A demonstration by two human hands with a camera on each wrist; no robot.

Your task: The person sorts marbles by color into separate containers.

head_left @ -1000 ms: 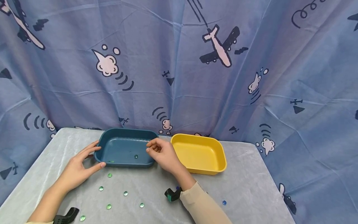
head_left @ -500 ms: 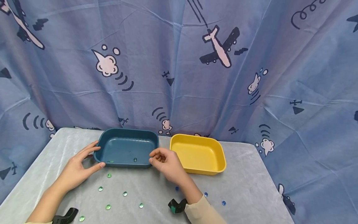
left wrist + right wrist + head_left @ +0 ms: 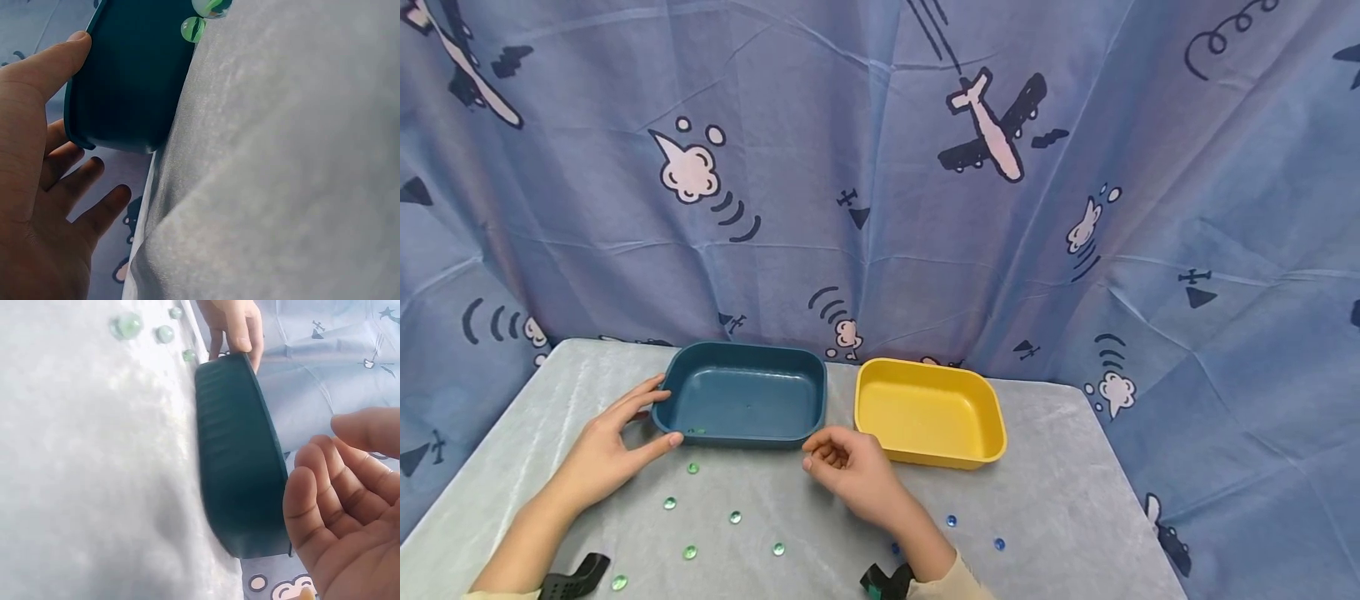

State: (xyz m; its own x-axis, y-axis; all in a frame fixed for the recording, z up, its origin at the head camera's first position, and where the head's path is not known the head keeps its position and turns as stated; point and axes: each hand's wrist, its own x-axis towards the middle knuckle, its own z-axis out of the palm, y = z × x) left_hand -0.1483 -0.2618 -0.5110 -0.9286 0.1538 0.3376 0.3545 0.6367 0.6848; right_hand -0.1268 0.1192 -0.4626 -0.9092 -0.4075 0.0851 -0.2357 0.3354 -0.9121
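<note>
In the head view my left hand lies at the left end of a dark teal tray. Its thumb touches the rim at the front corner, and its fingers spread along the left side. A green glass marble shows inside, by the tray's front wall. My right hand hovers just off the tray's front right corner. Its fingers curl loosely, thumb apart, with nothing between them in the right wrist view. Green marbles lie scattered on the cloth in front of the tray; two swirled ones show in the left wrist view.
A yellow tray stands to the right of the teal one, beyond my right hand. Blue marbles lie on the grey cloth near my right forearm. A patterned blue curtain hangs behind the table.
My right hand has drawn back from the teal tray's right end, toward me. One marble seen on the tray's floor earlier no longer shows. My left hand has stayed in place.
</note>
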